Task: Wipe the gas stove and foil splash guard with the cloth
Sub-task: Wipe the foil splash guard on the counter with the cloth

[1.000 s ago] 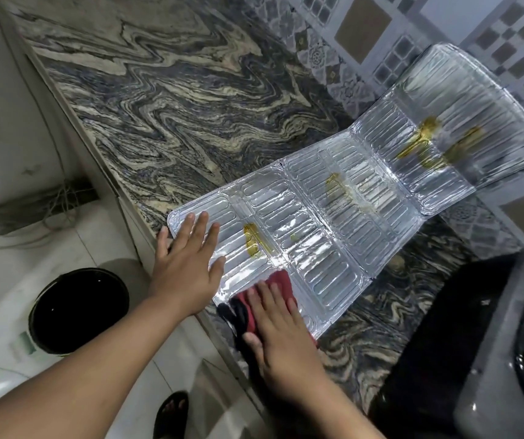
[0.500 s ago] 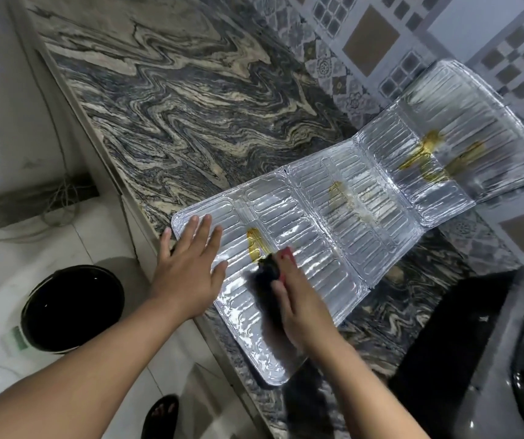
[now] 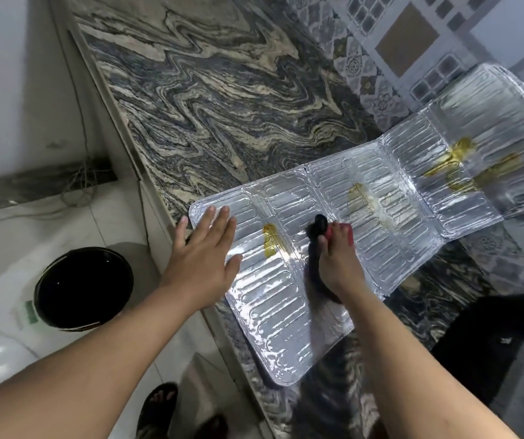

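The foil splash guard (image 3: 390, 229) lies unfolded flat on the marble counter, its far panel leaning up against the tiled wall. Yellow grease stains mark it: one near my left hand (image 3: 271, 240), one mid-panel (image 3: 360, 193), a larger one on the far panel (image 3: 463, 166). My left hand (image 3: 205, 253) presses flat, fingers spread, on the guard's near left corner. My right hand (image 3: 338, 261) is closed on a red and black cloth (image 3: 320, 224), pushing it over the foil between the two nearer stains. The dark gas stove (image 3: 488, 350) shows at the lower right edge.
The marble counter (image 3: 210, 99) stretches away to the upper left. A black bucket (image 3: 83, 288) stands on the white floor tiles below the counter edge. My sandalled feet (image 3: 156, 410) show at the bottom. Patterned wall tiles (image 3: 406, 45) back the counter.
My right hand has pushed the cloth from the guard's near edge forward across the foil, past the nearest stain. My left hand has stayed flat on the corner.
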